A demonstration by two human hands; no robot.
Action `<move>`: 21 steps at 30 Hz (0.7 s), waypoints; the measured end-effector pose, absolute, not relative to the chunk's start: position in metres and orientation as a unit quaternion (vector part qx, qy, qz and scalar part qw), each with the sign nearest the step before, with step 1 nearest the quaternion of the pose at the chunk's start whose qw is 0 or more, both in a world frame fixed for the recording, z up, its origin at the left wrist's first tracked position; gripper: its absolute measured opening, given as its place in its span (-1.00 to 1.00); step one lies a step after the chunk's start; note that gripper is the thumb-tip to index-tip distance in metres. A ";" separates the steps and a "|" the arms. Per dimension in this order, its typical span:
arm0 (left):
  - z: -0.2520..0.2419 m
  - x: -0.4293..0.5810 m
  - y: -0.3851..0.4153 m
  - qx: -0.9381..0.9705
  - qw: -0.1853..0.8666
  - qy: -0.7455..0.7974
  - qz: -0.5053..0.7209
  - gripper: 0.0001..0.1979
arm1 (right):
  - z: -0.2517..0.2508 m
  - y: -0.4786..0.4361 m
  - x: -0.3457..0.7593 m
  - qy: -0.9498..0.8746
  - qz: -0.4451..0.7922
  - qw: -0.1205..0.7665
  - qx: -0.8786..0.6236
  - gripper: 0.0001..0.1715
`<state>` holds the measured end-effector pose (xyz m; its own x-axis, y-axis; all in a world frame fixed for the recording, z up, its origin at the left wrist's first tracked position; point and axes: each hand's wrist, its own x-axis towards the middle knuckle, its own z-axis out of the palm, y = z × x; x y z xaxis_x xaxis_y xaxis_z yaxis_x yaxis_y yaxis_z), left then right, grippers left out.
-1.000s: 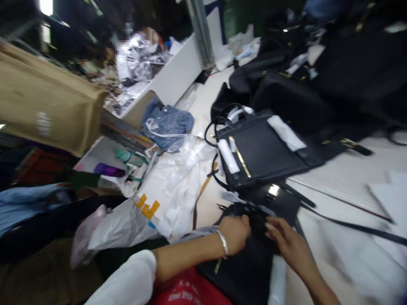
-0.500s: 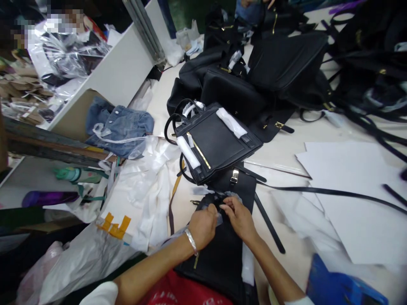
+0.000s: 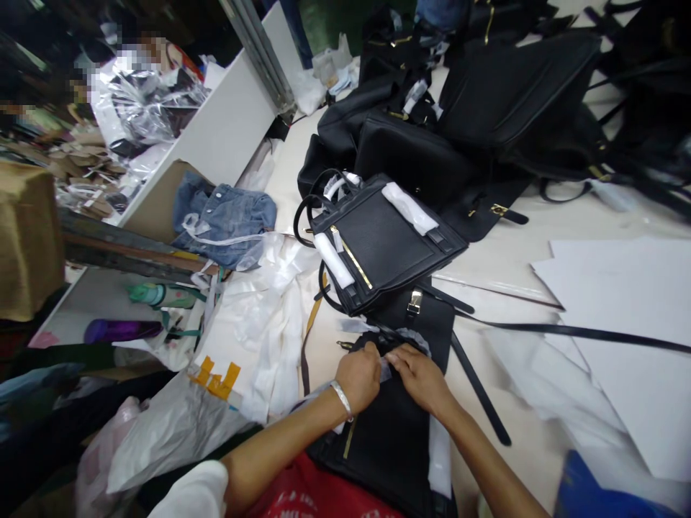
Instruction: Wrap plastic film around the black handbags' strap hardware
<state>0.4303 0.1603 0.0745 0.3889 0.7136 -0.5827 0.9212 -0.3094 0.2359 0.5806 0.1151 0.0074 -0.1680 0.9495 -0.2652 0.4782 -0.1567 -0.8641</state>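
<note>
- Here, both forearms rise from the bottom edge of the view and meet in the middle. The left comes in from the lower left with a silver bracelet [image 3: 342, 398] on its wrist, the right from the lower right.
- The left hand [image 3: 357, 374] is curled, knuckles up, its fingers closed on a scrap of clear plastic wrap [image 3: 384, 368] at the top end of a black bag [image 3: 394, 446].
- The right hand [image 3: 421, 374] sits just beside it, fingers bent and pinching the same wrap from the other side. The fingertips of both hands are partly hidden.
- The black bag lies flat on the table [image 3: 507, 252] directly in front of the person, under both hands, with a white-wrapped part [image 3: 440, 460] along its right side.
- Just beyond the hands sits a gold clasp [image 3: 414, 301], and past it a second black handbag [image 3: 389, 241] lies tilted, its handles wrapped in white.
- A black strap [image 3: 566, 331] runs off to the right, over the edge of white paper sheets [image 3: 620, 302].
- Farther back is a pile of black bags [image 3: 486, 93].
- To the left lie crumpled white plastic bags [image 3: 270, 316] and a denim garment [image 3: 227, 216].
- A blurred blue object [image 3: 594, 489] fills the lower right corner.
</note>
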 end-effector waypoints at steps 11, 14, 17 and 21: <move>0.054 0.437 0.167 0.796 0.276 0.518 -0.146 -0.82 | 0.009 0.107 0.585 -0.600 0.469 0.246 -0.599 -0.64; 0.053 0.438 0.168 0.789 0.296 0.525 -0.118 -0.81 | 0.012 0.096 0.594 -0.579 0.399 0.238 -0.670 -0.65; 0.051 0.439 0.162 0.785 0.312 0.527 -0.093 -0.79 | 0.003 0.077 0.598 -0.560 0.382 0.216 -0.703 -0.66; 0.041 0.440 0.161 0.764 0.400 0.503 -0.062 -0.78 | -0.036 0.073 0.593 -0.542 0.431 0.276 -0.667 -0.72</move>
